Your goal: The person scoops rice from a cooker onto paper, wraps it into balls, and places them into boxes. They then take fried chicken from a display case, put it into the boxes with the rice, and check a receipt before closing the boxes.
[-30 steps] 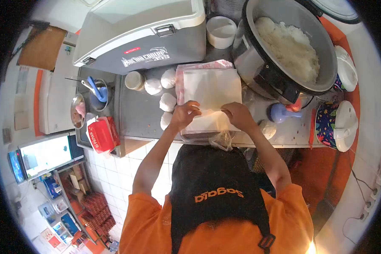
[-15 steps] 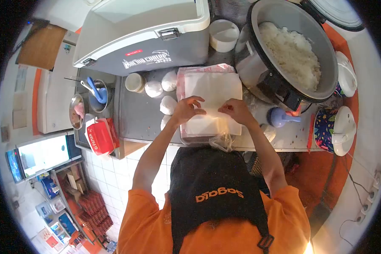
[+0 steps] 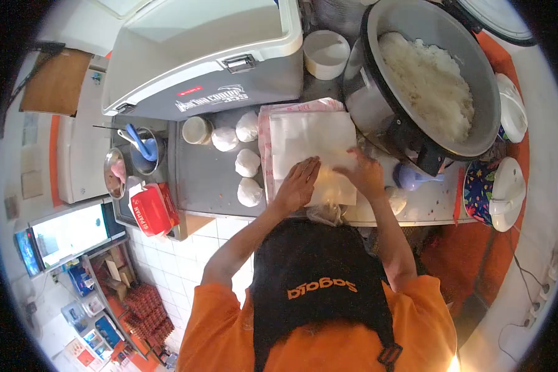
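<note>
Fingers straight, my left hand [image 3: 296, 187] lies flat on white paper [image 3: 294, 137], spread unfolded; my right hand's [image 3: 367, 178] grip I can't tell. Four bundles [image 3: 247, 163] look finished.

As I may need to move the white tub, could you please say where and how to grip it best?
I would pinch the near rim of the white tub from above: it stands upright and open-topped, while the cooler and rice cooker crowd its sides.
</note>
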The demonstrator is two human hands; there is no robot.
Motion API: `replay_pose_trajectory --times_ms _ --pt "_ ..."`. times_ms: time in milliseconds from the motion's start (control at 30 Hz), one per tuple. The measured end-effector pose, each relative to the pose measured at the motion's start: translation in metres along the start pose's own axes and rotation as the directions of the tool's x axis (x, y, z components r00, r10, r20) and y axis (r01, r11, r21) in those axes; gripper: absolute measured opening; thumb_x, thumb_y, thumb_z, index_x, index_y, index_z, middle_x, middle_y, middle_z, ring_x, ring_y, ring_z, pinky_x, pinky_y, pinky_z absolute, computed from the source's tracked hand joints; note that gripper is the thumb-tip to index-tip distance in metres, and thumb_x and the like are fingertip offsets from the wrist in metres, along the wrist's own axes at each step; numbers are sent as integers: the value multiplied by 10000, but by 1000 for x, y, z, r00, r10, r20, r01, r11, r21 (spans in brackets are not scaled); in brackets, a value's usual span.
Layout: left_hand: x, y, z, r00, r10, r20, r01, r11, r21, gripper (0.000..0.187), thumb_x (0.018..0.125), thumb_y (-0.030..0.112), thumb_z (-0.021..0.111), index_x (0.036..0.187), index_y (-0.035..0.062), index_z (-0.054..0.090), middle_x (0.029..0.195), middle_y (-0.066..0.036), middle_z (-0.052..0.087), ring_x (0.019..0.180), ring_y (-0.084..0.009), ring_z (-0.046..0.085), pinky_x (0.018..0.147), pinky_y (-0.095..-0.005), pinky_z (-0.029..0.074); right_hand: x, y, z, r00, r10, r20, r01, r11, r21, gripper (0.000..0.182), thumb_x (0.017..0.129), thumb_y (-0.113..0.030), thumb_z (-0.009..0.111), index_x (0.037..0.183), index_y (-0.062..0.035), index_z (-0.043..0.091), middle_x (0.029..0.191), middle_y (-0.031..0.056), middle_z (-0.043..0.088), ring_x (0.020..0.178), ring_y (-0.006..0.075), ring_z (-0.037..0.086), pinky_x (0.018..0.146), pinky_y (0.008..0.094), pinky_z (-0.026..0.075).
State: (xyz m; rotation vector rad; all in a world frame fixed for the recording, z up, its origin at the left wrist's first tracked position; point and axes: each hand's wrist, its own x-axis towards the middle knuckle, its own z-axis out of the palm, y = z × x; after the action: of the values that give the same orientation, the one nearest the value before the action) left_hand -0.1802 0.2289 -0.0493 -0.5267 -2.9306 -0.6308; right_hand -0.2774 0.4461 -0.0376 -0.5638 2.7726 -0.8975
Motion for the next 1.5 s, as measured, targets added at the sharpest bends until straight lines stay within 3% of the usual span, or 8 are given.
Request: replay_pose_trajectory --times_ms 300,500,633,733,833,1133,1267,1500 --pt "15 -17 13 989 -47 -138 26 988 -150 496 801 110 662 1274 -6 566 1225 -135 628 1171 -301 574 1011 -456 458 38 29 8 859 -86 505 -14 982 191 420 852 -444 723 994 -51 684 869 196 674 760 367 659 734 504 525" --pt "31 -31 16 921 -374 -106 284 834 -473 380 819 192 716 1156 43 622 1182 -124 648 1145 -325 587 978 -488 469 109 -16 52 994 -69 -88 79 990 116 230 813 -207 748 908 -20 654 878 167 674 729 347 656 725 462 536" --pt "61 -31 -34 909 -123 -398 176 979 100 320 754 206 749 1031 82 646 1127 -56 647 1141 -249 578 1011 -516 414 55 -46 1 970 -197 142 171 969 177 253 788 -140 729 1007 -28 668 991 142 681 943 316 669 820 441 546" --pt "33 -73 -24 964 265 2 -261 949 178 272 793 206 700 1044 111 656 1104 -33 617 1151 -228 569 1017 -467 449 12 6 11 805 -558 202 579 812 -66 292 786 -106 706 1070 -45 678 1062 100 674 1110 272 622 921 405 529" --pt "-3 -87 -7 971 184 150 -125 934 -335 277 808 178 726 1050 67 650 1081 -86 634 1074 -300 606 932 -462 507 0 18 19 735 -650 194 678 690 -255 278 792 -95 684 1066 -45 683 1090 80 673 1157 250 602 971 380 517" --pt "-26 -94 18 987 154 40 -143 968 -206 307 810 146 721 1091 44 651 1058 -129 675 1078 -325 613 916 -423 523 -3 27 49 875 -440 200 461 885 -70 357 873 -130 616 1226 -76 619 1176 162 641 1105 349 604 989 460 487" --pt "-3 -87 24 938 -338 76 346 907 -239 221 811 126 713 1019 55 690 985 -129 691 999 -319 632 891 -416 511 19 7 52 982 -117 151 110 992 53 232 878 -181 664 1084 -74 651 1138 123 647 1002 335 645 845 464 526" --pt "-9 -61 32 867 -498 -9 456 800 -389 148 912 152 643 1030 88 707 1086 -117 667 996 -281 633 916 -401 497 17 -17 41 991 -70 110 54 988 144 127 887 -96 684 987 -42 628 968 143 698 861 345 690 739 463 537"
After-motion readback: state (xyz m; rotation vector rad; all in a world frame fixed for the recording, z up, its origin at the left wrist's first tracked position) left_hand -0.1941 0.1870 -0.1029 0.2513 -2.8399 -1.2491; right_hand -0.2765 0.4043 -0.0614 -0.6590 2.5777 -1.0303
